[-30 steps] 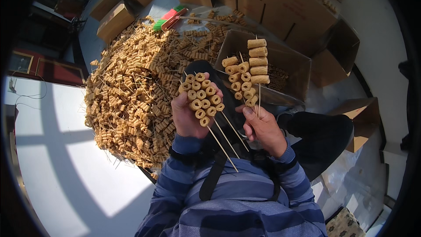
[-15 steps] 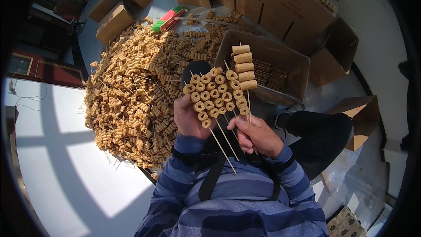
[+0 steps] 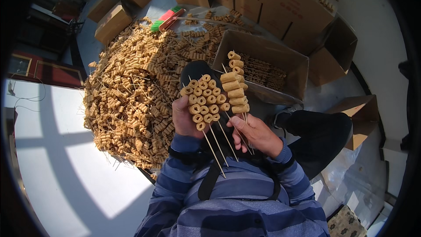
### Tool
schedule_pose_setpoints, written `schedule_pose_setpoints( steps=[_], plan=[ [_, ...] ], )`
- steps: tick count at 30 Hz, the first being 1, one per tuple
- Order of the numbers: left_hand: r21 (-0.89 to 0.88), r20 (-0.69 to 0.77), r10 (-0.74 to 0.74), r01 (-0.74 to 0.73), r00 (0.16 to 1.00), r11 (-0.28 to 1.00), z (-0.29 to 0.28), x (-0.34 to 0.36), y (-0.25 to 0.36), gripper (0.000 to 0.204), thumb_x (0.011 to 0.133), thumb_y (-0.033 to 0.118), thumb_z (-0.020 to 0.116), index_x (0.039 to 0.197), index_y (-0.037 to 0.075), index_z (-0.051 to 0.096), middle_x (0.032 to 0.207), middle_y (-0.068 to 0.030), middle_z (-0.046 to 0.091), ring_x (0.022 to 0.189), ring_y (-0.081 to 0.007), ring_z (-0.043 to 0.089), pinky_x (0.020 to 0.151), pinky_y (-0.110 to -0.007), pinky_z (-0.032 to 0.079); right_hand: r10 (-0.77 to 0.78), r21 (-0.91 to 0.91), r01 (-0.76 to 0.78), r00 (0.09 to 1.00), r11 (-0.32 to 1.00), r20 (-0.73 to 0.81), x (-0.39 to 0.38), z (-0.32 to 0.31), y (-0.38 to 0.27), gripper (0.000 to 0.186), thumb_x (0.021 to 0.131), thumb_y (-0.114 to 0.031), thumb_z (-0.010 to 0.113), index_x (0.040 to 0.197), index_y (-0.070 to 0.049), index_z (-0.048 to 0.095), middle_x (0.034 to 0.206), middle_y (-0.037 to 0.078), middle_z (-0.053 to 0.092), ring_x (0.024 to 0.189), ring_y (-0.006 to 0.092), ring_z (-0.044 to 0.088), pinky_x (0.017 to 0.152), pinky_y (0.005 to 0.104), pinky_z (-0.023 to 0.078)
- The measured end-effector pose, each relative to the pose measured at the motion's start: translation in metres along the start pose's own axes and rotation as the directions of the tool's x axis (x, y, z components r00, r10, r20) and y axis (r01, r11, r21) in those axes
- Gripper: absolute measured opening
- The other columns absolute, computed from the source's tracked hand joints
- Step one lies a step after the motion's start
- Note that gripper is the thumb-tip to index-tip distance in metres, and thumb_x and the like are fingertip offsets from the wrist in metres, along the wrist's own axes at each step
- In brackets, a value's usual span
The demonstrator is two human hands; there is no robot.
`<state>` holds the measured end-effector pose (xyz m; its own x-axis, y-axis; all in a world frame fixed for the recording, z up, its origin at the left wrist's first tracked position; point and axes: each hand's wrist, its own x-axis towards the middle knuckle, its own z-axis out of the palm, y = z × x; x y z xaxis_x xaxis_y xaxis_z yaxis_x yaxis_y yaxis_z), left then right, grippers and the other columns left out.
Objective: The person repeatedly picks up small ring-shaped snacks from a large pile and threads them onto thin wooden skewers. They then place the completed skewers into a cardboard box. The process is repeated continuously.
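Observation:
My left hand (image 3: 186, 118) is closed around a flat bunch of skewers (image 3: 204, 98), each threaded with tan, hollow, tube-shaped pieces. Their open ends face up, and bare stick ends reach down toward my lap. My right hand (image 3: 258, 135) pinches the bare lower sticks of a smaller group of skewers (image 3: 235, 90), with the tubes standing above the fingers. One stick of the left bunch runs close to my right fingertips; whether they grip it I cannot tell. Left of my hands lies a large heap of similar skewers (image 3: 125, 101).
An open cardboard box (image 3: 302, 77) beyond my right hand holds rows of skewers. Stacked cartons (image 3: 280, 0) stand behind it. A brush head with red and green bristles (image 3: 169, 19) lies at the heap's far edge. Another open carton (image 3: 364, 120) sits right of my bent leg (image 3: 324, 129).
The skewers in my right hand have turned and gathered closer together. Another skewer has come away from the left bunch into the right group, and a gap now shows between the upper parts.

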<state>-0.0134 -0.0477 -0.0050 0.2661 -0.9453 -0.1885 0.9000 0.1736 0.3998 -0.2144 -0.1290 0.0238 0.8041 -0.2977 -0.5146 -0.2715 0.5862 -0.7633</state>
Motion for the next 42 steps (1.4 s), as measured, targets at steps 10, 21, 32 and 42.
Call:
schedule_pose_setpoints(
  steps=[10, 21, 32, 42],
  plan=[
    [-0.054, 0.03, -0.008, 0.01, 1.0, 0.998, 0.006, 0.002, -0.007, 0.086, 0.088, 0.045, 0.058, 0.148, -0.011, 0.031, 0.128, -0.0257, 0.058, 0.116, -0.0392, 0.061, 0.1, -0.049, 0.052, -0.132, -0.04, 0.127, 0.973, 0.991, -0.19, -0.002, -0.002, 0.001, 0.036, 0.108, -0.036, 0.044, 0.117, -0.002, 0.055, 0.057, -0.002, 0.045, 0.046, 0.0074, 0.043, 0.044, 0.0225, 0.036],
    [-0.016, -0.12, -0.046, 0.045, 0.992, 0.999, 0.019, -0.002, -0.019, 0.081, 0.089, 0.055, 0.048, 0.143, -0.004, 0.041, 0.127, -0.025, 0.059, 0.099, -0.0405, 0.065, 0.065, -0.05, 0.056, -0.067, 0.103, 0.052, 0.986, 0.993, 0.152, -0.008, -0.007, -0.002, 0.049, 0.109, -0.044, 0.032, 0.121, -0.002, 0.054, 0.054, -0.005, 0.036, 0.043, 0.0058, 0.031, 0.042, 0.0219, 0.028],
    [-0.03, 0.084, -0.148, 0.151, 0.985, 0.988, 0.017, -0.005, -0.022, 0.089, 0.091, 0.063, 0.047, 0.15, -0.001, 0.031, 0.143, -0.0281, 0.045, 0.127, -0.0452, 0.052, 0.102, -0.056, 0.051, 0.031, 0.072, -0.039, 0.994, 0.997, 0.101, 0.0, -0.007, 0.013, 0.045, 0.109, -0.043, 0.035, 0.112, -0.003, 0.057, 0.056, -0.003, 0.043, 0.043, 0.0079, 0.038, 0.041, 0.0242, 0.032],
    [-0.03, 0.057, -0.028, 0.03, 0.998, 0.999, 0.008, -0.003, -0.017, 0.083, 0.095, 0.066, 0.042, 0.143, -0.001, 0.041, 0.137, -0.0236, 0.053, 0.119, -0.0373, 0.059, 0.097, -0.052, 0.052, -0.129, -0.064, 0.129, 0.992, 0.99, 0.003, 0.0, 0.002, 0.019, 0.051, 0.109, -0.047, 0.032, 0.122, -0.002, 0.053, 0.075, 0.001, 0.057, 0.066, 0.0091, 0.055, 0.06, 0.0236, 0.046]
  ],
)
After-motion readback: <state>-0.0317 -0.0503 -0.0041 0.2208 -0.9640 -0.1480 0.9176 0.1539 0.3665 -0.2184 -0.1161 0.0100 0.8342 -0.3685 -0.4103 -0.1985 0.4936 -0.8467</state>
